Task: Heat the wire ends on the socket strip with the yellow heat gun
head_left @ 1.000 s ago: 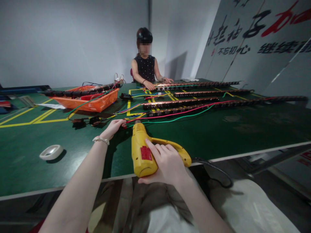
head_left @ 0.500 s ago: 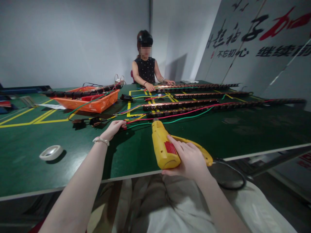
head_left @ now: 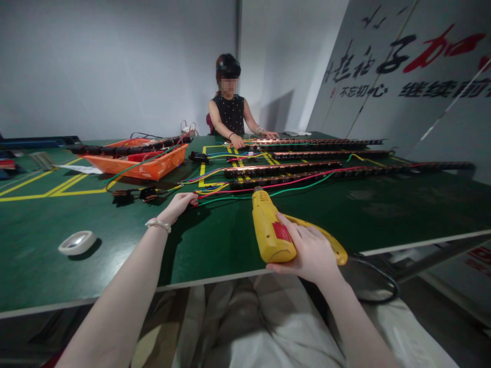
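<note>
My right hand is wrapped round a yellow heat gun with a red label. Its nozzle points away from me, toward the wires beside the nearest long black strip. My left hand pinches the ends of a red wire and a green wire near the left end of that strip. Just what lies between the fingertips is partly hidden. Both wires run to the right along the strip. Black connectors with coloured leads lie to the left of my left hand.
An orange basket with strips across it stands at the left. A white tape roll lies on the green table. Several more strips lie further back. Across the table a person handles the farthest strip. A black cord hangs at the table edge.
The heat gun in my right hand has shifted a little to the right along the wires. My left hand keeps its pinch in nearly the same place. The view has tilted slightly.
</note>
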Tool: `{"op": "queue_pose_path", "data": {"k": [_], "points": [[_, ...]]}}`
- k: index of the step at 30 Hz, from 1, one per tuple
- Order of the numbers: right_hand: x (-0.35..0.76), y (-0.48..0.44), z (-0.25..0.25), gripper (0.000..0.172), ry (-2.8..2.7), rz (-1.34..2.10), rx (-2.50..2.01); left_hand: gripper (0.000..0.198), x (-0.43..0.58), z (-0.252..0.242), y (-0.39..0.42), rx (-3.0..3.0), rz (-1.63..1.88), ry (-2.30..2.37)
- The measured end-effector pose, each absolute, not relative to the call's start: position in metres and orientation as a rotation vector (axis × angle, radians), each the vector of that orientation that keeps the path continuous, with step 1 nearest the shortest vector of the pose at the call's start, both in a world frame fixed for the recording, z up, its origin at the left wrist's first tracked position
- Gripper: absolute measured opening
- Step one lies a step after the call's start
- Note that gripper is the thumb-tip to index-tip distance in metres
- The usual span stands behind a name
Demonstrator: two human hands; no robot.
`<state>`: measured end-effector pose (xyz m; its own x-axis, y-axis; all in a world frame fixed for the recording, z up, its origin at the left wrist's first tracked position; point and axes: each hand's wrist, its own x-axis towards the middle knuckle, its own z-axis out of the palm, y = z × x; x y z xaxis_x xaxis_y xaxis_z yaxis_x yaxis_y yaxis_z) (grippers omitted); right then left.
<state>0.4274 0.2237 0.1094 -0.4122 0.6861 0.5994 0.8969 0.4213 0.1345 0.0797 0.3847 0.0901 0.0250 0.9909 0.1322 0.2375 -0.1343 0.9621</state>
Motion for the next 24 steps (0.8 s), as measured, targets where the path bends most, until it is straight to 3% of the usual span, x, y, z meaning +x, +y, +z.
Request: {"op": "queue_pose_path", "data": {"k": [7,24], "points": [[0.393,0.221,0.103,0.11,-2.164,-0.648,-1.326,0.028,0.08,0.09,0.385,1.524,1.181,1.32],[0.287,0.199,0.094,0.117,-2.279,-0.318,-1.121,0.029,0.085,0.099,0.375,1.522,1.135,1.491]]}}
